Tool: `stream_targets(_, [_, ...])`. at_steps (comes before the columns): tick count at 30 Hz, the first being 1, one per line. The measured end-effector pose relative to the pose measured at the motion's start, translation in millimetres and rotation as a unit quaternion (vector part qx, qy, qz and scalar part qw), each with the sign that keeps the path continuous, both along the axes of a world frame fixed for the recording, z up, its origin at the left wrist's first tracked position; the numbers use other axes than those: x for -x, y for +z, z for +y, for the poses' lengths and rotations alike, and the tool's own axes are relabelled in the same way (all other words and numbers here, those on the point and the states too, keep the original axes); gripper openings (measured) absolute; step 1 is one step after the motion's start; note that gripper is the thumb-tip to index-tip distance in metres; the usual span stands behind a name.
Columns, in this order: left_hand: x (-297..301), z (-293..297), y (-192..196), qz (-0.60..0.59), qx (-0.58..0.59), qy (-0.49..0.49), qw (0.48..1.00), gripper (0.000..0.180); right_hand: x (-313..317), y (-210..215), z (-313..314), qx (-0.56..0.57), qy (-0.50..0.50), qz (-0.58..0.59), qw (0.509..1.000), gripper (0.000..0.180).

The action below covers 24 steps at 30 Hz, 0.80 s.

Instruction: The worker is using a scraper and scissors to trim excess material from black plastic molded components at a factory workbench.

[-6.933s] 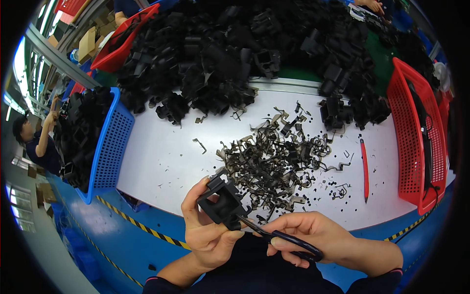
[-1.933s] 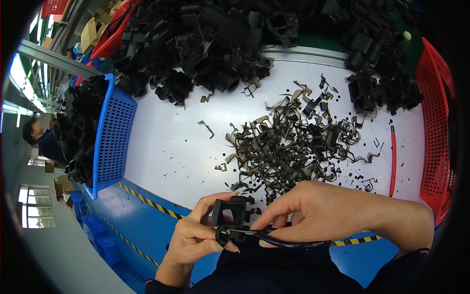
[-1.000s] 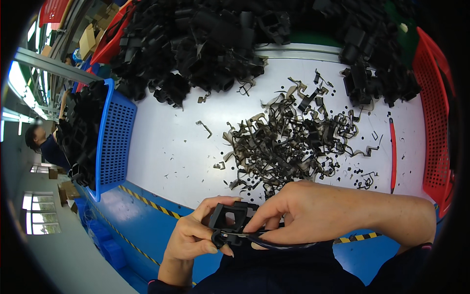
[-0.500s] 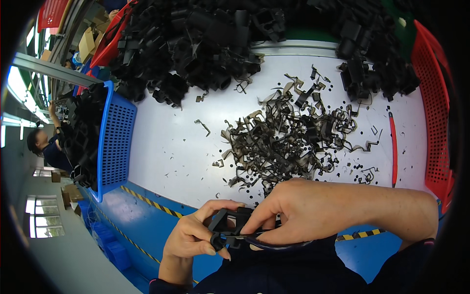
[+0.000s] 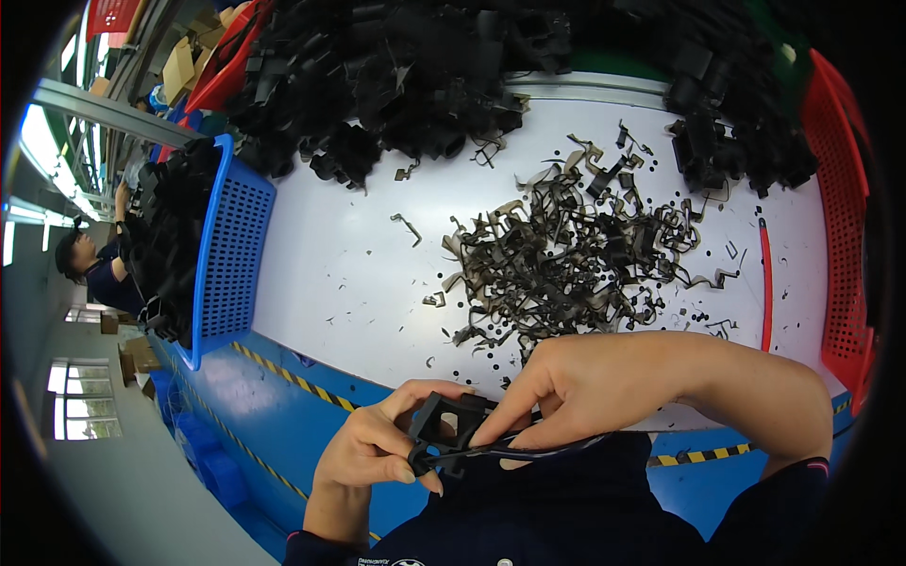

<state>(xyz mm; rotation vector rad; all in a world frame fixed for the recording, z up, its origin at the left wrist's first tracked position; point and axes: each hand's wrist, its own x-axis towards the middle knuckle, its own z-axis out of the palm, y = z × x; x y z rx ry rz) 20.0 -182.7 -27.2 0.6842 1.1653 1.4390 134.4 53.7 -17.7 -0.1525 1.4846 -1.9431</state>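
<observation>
With the left hand [image 5: 373, 451] closed around the black moulded plastic frame part [image 5: 444, 429], held low before the white table [image 5: 349, 274], the right hand [image 5: 585, 387], gripping dark-handled scissors [image 5: 510, 451], does best trimming flush in short steady snips.

Single view: head-worn fisheye, left of pair, looks steeply down and forward over person's chest. Upright, unmirrored. Nearest, low centre: left hand [image 5: 373, 453] and right hand [image 5: 604, 382], close under lens. Beyond: white table [image 5: 349, 274] mid-frame, black parts pile [image 5: 425, 85] at far edge. Blue basket [image 5: 231, 250] left, red basket [image 5: 845, 245] right. Straight edges bow toward dark circular rim.
</observation>
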Motion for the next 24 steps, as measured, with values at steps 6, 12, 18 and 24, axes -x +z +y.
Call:
stream_targets(6, [2.4,-12.4,3.7,-0.014,0.015,0.044,0.999,0.034,-1.2,-3.0,-1.6,0.041,0.031,-0.039,0.998,0.030])
stream_targets(12, [2.3,-17.5,3.2,0.014,0.008,0.083,0.996,0.034,-4.2,8.4,-1.4,0.023,0.007,-0.074,0.997,0.030])
stream_targets(18, [4.5,-23.7,6.2,0.105,-0.024,0.119,0.987,0.035,-12.0,11.4,0.2,-0.002,-0.076,-0.104,0.992,0.029])
stream_targets(24, [5.4,-30.0,-2.7,0.081,-0.049,0.140,0.986,0.035,-8.1,29.5,-18.1,-0.094,-0.139,-0.066,0.984,0.031])
